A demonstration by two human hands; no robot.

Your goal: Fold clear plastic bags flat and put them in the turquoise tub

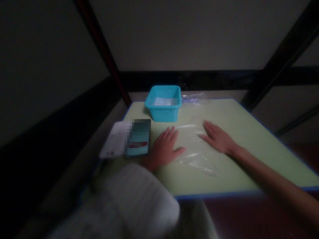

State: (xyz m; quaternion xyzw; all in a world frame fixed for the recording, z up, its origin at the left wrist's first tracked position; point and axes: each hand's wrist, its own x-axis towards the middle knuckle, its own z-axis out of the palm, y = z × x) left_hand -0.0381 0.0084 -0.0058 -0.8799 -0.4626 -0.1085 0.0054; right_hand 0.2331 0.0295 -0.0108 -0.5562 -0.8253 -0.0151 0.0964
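Note:
A clear plastic sheet or bag [196, 161] lies flat on the pale yellow-green table [259, 149]. My left hand [165, 149] rests on its left side, palm down, with the fingers spread. On the right side of the plastic, my right hand [216, 136] lies palm down with the thumb apart from the fingers. Neither hand grips anything. Behind the hands stands a turquoise basket [165, 114] with white papers or packets [164, 101] inside.
Left of my left hand lie a dark green box or book [139, 137], partly pixelated, and a white item [116, 139]. More crumpled clear plastic [195, 97] sits beside the basket at the back edge. A wall rises behind the table.

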